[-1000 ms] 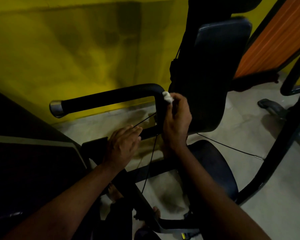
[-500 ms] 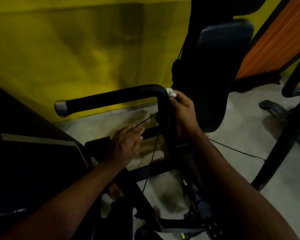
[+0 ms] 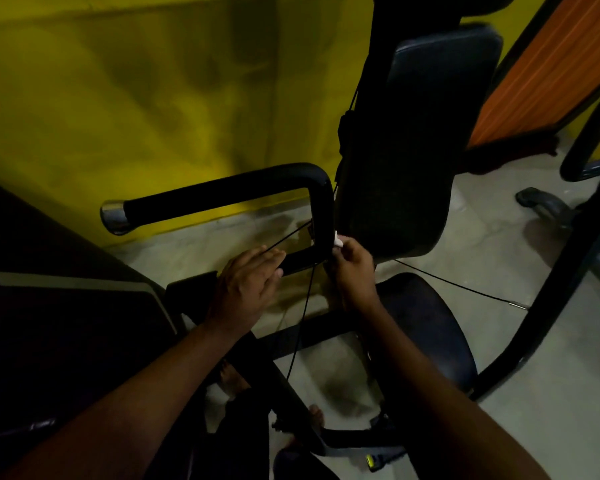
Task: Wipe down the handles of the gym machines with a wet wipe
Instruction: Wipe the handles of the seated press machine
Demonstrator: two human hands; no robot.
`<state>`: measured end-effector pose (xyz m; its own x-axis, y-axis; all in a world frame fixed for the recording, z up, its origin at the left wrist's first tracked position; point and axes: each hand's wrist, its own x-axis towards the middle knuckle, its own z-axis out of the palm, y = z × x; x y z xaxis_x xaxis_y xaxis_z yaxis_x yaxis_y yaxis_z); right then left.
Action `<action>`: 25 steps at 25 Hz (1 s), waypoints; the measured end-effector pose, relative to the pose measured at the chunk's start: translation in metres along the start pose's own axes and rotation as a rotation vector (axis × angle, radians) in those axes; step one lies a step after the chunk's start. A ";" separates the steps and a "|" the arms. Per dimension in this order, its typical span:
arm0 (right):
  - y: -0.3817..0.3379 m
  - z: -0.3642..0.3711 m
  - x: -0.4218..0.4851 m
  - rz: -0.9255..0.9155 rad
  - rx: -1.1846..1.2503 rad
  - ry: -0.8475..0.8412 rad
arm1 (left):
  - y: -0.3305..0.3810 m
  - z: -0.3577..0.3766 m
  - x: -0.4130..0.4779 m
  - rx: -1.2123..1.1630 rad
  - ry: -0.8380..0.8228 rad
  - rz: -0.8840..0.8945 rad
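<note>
Both arms are reaching forward; the left hand point(image 3: 246, 289) is lying flat, fingers straight, while the right hand point(image 3: 355, 271) is pinching a wipe point(image 3: 338, 241).

The handle point(image 3: 222, 192) wears a black, matt grip sleeve, smooth like rubber or foam. Its free end carries a glossy chrome metal end cap point(image 3: 115, 216). Just right of the handle, the backrest pad point(image 3: 430, 133) is dark vinyl-like upholstery with a dull sheen. The seat pad point(image 3: 426, 323) below the handle looks matt. The wet wipe point(image 3: 338, 241) against the handle's upright part is white, soft and crumpled. Behind the handle the wall point(image 3: 118, 98) is blotchy matt yellow paint. The floor point(image 3: 465, 244) beneath is smooth, stained grey.
</note>
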<state>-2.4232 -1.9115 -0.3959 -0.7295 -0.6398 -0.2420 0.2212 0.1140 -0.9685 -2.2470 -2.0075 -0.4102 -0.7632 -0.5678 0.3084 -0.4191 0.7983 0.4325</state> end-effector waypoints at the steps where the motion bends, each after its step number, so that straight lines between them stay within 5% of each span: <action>1: 0.008 0.001 -0.008 0.057 0.094 0.047 | 0.000 -0.001 0.000 0.005 -0.004 0.005; 3: 0.012 0.015 -0.020 0.094 0.267 0.174 | -0.001 0.000 0.004 0.009 -0.003 0.009; 5: 0.010 0.031 -0.030 0.006 0.182 0.339 | -0.001 0.001 0.002 0.009 -0.008 0.005; 7: 0.000 0.034 -0.032 -0.340 -0.051 0.417 | 0.000 0.002 0.001 0.008 -0.009 0.009; 11: -0.015 0.017 -0.009 -0.956 -0.806 0.229 | -0.004 0.004 0.001 0.017 0.013 0.016; 17: -0.049 0.017 0.006 -1.245 -1.178 0.087 | 0.001 -0.002 0.003 0.040 0.038 0.024; 22: -0.048 0.015 0.007 -1.319 -1.346 0.157 | -0.001 0.002 0.002 0.044 -0.011 0.007; 25: -0.039 0.020 0.004 -1.231 -1.509 0.041 | -0.004 0.004 0.002 0.016 -0.046 -0.001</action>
<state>-2.4219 -1.9335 -0.3576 -0.0446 -0.8534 0.5193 -0.9717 0.1578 0.1759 -2.2485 -2.0113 -0.4147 -0.7843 -0.5590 0.2689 -0.4274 0.8012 0.4189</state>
